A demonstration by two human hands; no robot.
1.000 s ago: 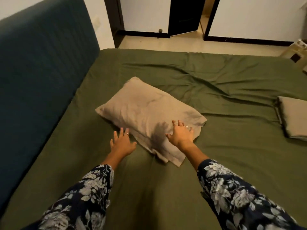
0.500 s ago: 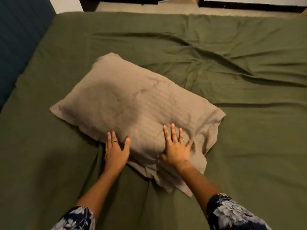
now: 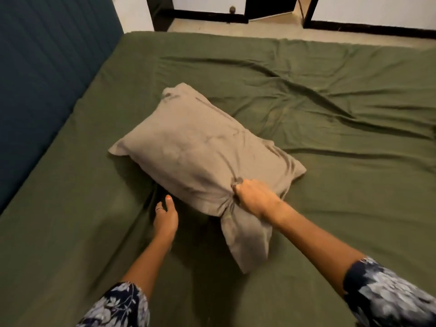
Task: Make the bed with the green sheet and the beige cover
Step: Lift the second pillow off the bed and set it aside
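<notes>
A pillow in a beige cover [image 3: 200, 152] lies slantwise on the green sheet [image 3: 342, 190], which covers the whole mattress and is creased at the right. My right hand [image 3: 254, 199] grips a bunch of the beige cover at the pillow's near end, and the loose cover flap [image 3: 247, 239] hangs below that grip. My left hand [image 3: 165, 215] is just left of the pillow's near corner, fingers straight, low over the sheet; whether it touches the pillow I cannot tell.
A dark blue padded headboard [image 3: 47, 79] runs along the left side of the bed. Beyond the far edge lie a beige floor [image 3: 271, 27], white walls with black skirting and an open dark door [image 3: 266, 8].
Both hands lay flat on the pillow's near edge before. My right hand has now gathered and gripped the cover, and the left has slipped off to the pillow's left side. The pillow has turned.
</notes>
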